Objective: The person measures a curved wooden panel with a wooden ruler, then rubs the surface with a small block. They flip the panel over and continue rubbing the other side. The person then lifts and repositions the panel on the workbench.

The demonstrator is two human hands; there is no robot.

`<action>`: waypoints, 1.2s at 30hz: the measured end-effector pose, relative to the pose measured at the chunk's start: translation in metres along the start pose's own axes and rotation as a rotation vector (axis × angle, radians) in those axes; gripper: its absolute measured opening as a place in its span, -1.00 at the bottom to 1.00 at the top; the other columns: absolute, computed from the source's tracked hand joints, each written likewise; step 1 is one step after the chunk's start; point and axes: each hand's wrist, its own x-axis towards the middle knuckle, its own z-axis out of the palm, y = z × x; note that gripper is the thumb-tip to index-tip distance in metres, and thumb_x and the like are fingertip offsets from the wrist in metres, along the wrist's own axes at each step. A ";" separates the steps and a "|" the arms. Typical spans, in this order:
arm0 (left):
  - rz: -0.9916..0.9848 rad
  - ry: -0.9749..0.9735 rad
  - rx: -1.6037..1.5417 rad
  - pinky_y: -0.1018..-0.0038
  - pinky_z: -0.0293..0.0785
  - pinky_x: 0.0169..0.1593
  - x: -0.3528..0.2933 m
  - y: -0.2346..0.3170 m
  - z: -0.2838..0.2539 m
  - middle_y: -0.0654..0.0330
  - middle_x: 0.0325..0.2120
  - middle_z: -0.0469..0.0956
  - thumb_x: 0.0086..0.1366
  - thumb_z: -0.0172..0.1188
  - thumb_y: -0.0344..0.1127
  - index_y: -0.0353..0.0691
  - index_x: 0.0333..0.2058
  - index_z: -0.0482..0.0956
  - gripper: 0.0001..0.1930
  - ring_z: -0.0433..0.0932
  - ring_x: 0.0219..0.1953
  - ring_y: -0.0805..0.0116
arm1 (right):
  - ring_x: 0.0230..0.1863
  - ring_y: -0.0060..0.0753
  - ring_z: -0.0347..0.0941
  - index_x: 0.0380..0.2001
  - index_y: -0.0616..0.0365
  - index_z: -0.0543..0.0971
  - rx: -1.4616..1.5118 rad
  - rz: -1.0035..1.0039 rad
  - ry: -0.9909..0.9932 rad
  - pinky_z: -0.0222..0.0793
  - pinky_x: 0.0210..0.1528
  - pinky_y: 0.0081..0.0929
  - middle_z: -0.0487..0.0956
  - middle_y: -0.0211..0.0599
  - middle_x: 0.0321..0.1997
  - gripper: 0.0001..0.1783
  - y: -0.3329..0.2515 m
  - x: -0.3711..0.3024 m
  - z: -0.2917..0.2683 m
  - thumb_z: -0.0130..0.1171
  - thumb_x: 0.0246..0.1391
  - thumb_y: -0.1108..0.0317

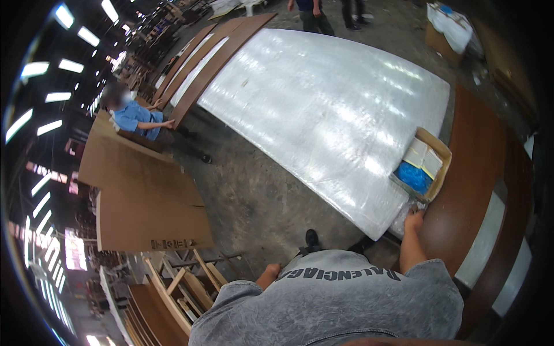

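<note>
My right hand (413, 218) reaches to the near right corner of a large panel wrapped in shiny clear film (323, 109). Its fingers are curled beside some crinkled clear plastic (402, 219), just below an open cardboard box (441, 173). What the fingers grip is too small to tell. Inside that box are a blue plastic bag (413, 176) and a pale paper or card (423, 157). My left hand (270, 273) hangs low beside my body, away from the panel; its fingers are mostly hidden.
Brown boards (470, 167) lie along the right. At the far left a person in a blue shirt (137, 119) holds a long brown board (222, 63). Large cardboard sheets (144, 196) and a wooden frame (179, 282) stand at left. Other people's legs (317, 22) show beyond the panel.
</note>
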 end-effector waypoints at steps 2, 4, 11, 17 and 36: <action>-0.003 -0.018 -0.145 0.18 0.49 -0.42 0.008 0.031 -0.010 -0.04 -0.33 0.64 0.41 0.06 -0.05 -0.31 0.04 0.58 -0.55 0.55 -0.48 0.19 | 0.10 0.36 0.52 0.19 0.28 0.32 0.053 0.018 0.153 0.43 0.13 0.04 0.56 0.38 0.06 -0.28 0.004 -0.004 0.008 0.31 0.12 0.07; -0.023 -0.039 -0.372 0.19 0.50 -0.42 0.023 0.064 -0.035 -0.02 -0.29 0.64 0.41 0.07 -0.05 -0.28 0.08 0.55 -0.55 0.56 -0.48 0.21 | 0.13 0.38 0.49 0.16 0.35 0.32 -0.051 -0.063 0.296 0.40 0.17 0.03 0.54 0.41 0.07 -0.30 0.006 -0.019 0.010 0.31 0.11 0.12; 0.174 -0.097 -0.718 0.03 0.65 -0.29 0.104 0.086 -0.174 -0.08 -0.14 0.64 0.44 0.00 -0.02 -0.24 0.14 0.46 -0.53 0.68 -0.31 0.00 | 0.16 0.33 0.48 0.12 0.41 0.36 0.155 0.121 0.263 0.37 0.22 0.01 0.52 0.36 0.12 -0.43 -0.011 -0.148 0.002 0.16 0.17 0.21; 0.125 -0.010 -0.824 -0.03 0.65 -0.22 0.158 0.026 -0.282 -0.16 -0.11 0.63 0.46 -0.07 -0.05 -0.34 0.15 0.44 -0.51 0.68 -0.22 -0.10 | 0.13 0.22 0.51 0.10 0.36 0.45 0.004 0.245 0.070 0.40 0.21 0.00 0.56 0.26 0.09 -0.49 -0.059 -0.275 0.047 0.04 0.26 0.14; 0.418 -0.068 -0.124 -0.08 0.54 0.04 0.182 -0.136 -0.415 -0.30 0.05 0.49 0.48 -0.06 -0.16 -0.51 0.12 0.37 -0.52 0.56 0.03 -0.23 | -0.28 -0.17 0.60 -0.06 0.10 0.60 -0.725 -0.224 -1.514 0.53 -0.23 -0.15 0.66 -0.10 -0.18 -0.42 -0.584 -0.419 0.385 -0.06 0.37 -0.21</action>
